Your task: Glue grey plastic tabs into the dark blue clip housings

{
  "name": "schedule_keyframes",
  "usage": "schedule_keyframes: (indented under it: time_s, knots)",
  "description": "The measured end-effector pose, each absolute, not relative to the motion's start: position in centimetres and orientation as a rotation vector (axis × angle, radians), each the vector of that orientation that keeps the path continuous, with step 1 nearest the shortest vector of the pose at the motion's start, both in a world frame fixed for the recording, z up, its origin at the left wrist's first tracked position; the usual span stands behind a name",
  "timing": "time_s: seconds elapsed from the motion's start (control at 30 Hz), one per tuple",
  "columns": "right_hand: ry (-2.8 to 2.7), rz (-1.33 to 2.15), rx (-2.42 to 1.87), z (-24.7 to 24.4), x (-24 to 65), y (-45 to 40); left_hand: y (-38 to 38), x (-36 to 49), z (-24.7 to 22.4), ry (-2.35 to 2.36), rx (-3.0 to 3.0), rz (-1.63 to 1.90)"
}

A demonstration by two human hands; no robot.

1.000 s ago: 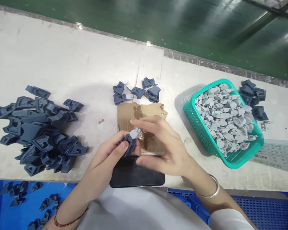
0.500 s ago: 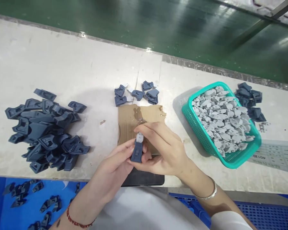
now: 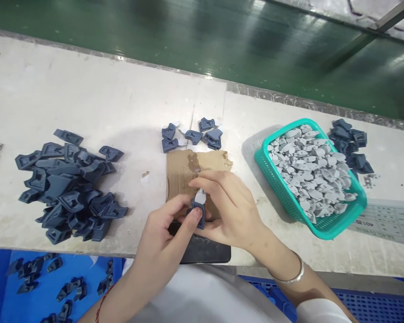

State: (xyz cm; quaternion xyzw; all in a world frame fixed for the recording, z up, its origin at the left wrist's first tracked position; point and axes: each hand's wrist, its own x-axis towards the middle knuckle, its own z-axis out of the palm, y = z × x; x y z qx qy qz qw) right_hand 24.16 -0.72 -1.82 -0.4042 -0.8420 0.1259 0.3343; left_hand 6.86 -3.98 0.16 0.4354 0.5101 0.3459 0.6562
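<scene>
Between my hands is a dark blue-grey plastic part with a light grey piece at its far end. My left hand grips the blue-grey part, its thumb pressed on the top face. From the other side my right hand holds it too, the index finger curled over near the tip of the grey piece. Some of its fingers are hidden behind the part. Beneath lie a stained piece of cardboard and a black flat object. Just beyond the cardboard sit several blue-grey parts with grey ends.
A big heap of blue-grey parts lies on the left of the white table. To the right stands a green basket of light grey pieces, with more blue-grey parts behind it. A blue bin holds further parts below the table edge.
My left thumb has moved onto the top of the blue-grey part, and the hand has turned over it. The part has shifted slightly right and turned in my fingers.
</scene>
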Motion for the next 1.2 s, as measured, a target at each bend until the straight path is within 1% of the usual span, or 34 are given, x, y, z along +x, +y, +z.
schedule_keyframes:
  time_s: [0.17, 0.5, 0.73, 0.87, 1.2]
  knots:
    - [-2.143, 0.295, -0.962, -2.5, 24.2, -0.6, -4.4, 7.1, 0.4, 1.223, 1.090, 0.772]
    - [-2.096, 0.333, -0.928, -2.8, 24.1, -0.7, -4.1, 7.4, 0.6, 1.301, 1.261, 0.780]
    - [-2.065, 0.302, -0.989, -2.1, 23.9, -0.7, -4.1, 7.4, 0.7, 1.396, 1.690, 0.976]
    - [-2.065, 0.258, -1.012, -2.2, 23.9, -0.8, -4.4, 7.7, 0.3, 1.423, 1.859, 1.025]
    - [-1.978, 0.333, -1.046, -2.5, 23.8, -0.9, -3.6, 8.3, 0.9, 1.424, 1.661, 0.955]
